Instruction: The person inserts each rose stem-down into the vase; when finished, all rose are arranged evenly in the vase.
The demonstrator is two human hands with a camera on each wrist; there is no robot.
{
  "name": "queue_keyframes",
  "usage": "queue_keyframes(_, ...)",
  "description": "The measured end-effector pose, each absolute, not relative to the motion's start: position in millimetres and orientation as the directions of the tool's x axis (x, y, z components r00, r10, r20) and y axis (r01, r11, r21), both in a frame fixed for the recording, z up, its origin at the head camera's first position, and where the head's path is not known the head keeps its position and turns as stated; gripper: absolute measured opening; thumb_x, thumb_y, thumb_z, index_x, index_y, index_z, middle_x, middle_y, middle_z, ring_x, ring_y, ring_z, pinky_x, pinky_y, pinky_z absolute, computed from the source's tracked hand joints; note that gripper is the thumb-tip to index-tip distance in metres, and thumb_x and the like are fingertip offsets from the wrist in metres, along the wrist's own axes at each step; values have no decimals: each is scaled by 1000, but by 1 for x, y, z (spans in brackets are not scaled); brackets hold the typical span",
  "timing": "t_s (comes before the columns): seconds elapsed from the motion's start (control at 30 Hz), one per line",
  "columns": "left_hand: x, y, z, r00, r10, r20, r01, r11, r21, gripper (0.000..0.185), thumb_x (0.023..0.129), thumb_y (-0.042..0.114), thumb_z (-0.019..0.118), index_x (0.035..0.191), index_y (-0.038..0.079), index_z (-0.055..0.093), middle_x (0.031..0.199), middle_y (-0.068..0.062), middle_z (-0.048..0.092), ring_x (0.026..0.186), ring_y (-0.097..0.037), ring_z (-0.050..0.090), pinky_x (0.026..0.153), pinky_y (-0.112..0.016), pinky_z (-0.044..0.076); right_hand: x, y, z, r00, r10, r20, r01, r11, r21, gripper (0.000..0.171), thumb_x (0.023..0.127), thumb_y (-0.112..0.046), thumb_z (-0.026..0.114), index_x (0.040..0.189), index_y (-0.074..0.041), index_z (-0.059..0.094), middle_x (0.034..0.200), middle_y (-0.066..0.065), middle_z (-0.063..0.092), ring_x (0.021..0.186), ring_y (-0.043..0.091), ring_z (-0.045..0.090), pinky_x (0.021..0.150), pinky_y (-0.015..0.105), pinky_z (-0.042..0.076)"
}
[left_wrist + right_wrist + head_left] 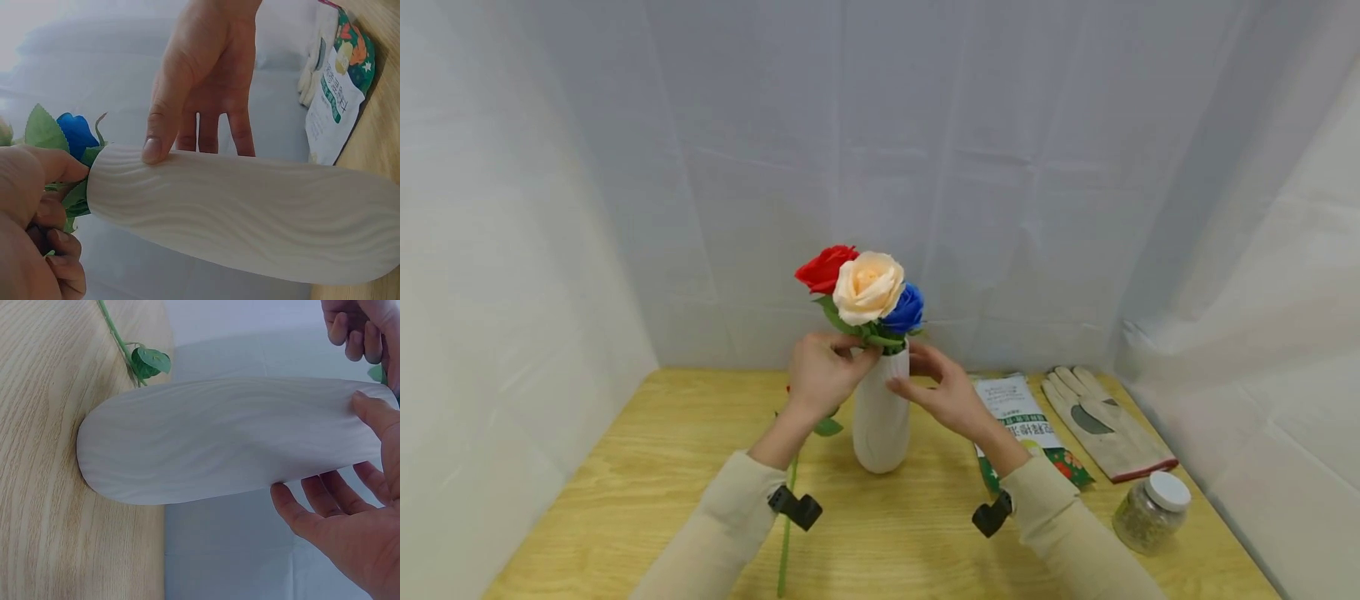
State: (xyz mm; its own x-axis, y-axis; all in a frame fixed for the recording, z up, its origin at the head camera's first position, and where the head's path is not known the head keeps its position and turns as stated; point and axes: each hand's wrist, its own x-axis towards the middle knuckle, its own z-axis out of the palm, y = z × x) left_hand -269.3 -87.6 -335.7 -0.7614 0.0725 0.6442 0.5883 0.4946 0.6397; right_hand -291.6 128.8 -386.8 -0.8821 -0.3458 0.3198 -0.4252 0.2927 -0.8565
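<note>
A white vase (882, 425) with a wavy surface stands upright on the table, holding a red rose (827, 268), a cream rose (869, 287) and a blue rose (906, 309). At its mouth my left hand (822, 375) pinches among the green stems and leaves (78, 197); which stem it has cannot be made out. My right hand (947, 390) holds the vase near the rim from the right, thumb in front and fingers behind. In the right wrist view, the thumb and fingertips (284, 494) touch opposite sides of the vase.
Another flower's green stem (786, 533) lies on the wooden table (685, 467) by my left forearm, its head mostly hidden. To the right are a printed bag (1009, 404), work gloves (1105, 425) and a white-lidded jar (1152, 512). White sheeting hangs behind and at both sides.
</note>
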Motion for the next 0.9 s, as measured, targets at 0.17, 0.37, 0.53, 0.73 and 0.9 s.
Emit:
queue_keyframes(0.17, -265, -90, -335, -776, 55, 628, 590, 417, 692, 8, 87, 13, 85, 86, 5, 84, 51, -2, 58, 45, -5, 44, 44, -21, 34, -292, 129, -387, -885, -345, 313, -419, 295, -859, 61, 98, -33, 78, 153, -30, 53, 147, 6, 63, 135, 30, 61, 106, 53, 56)
queue_keyframes(0.37, -263, -92, -335, -770, -9, 638, 602, 322, 731, 21, 84, 17, 91, 99, 6, 81, 49, 4, 39, 43, -5, 34, 45, -21, 27, -293, 129, -388, -886, -348, 307, -417, 306, -856, 63, 98, -34, 78, 154, -28, 51, 148, 7, 62, 136, 30, 60, 106, 53, 56)
queue_keyframes(0.53, -264, -90, -333, -692, -32, 721, 684, 289, 670, 21, 86, 14, 89, 81, 4, 71, 50, 2, 36, 44, -5, 32, 45, -20, 24, -292, 129, -386, -893, -333, 302, -407, 314, -858, 64, 97, -35, 78, 155, -27, 50, 148, 6, 62, 136, 29, 61, 107, 54, 55)
queue_keyframes(0.73, -267, -87, -330, -626, -8, 780, 745, 291, 600, 44, 93, 9, 81, 55, 4, 58, 43, -3, 40, 40, -1, 31, 43, -18, 21, -291, 128, -384, -894, -334, 300, -403, 305, -863, 64, 97, -34, 79, 154, -27, 51, 148, 6, 63, 135, 28, 61, 107, 53, 55)
queue_keyframes(0.9, -266, -88, -325, -656, 15, 754, 703, 375, 604, 49, 91, 12, 83, 51, 7, 55, 43, -1, 43, 39, -1, 34, 41, -18, 22, -291, 128, -384, -886, -341, 313, -416, 292, -861, 64, 98, -32, 78, 155, -31, 51, 147, 6, 64, 134, 28, 62, 106, 53, 56)
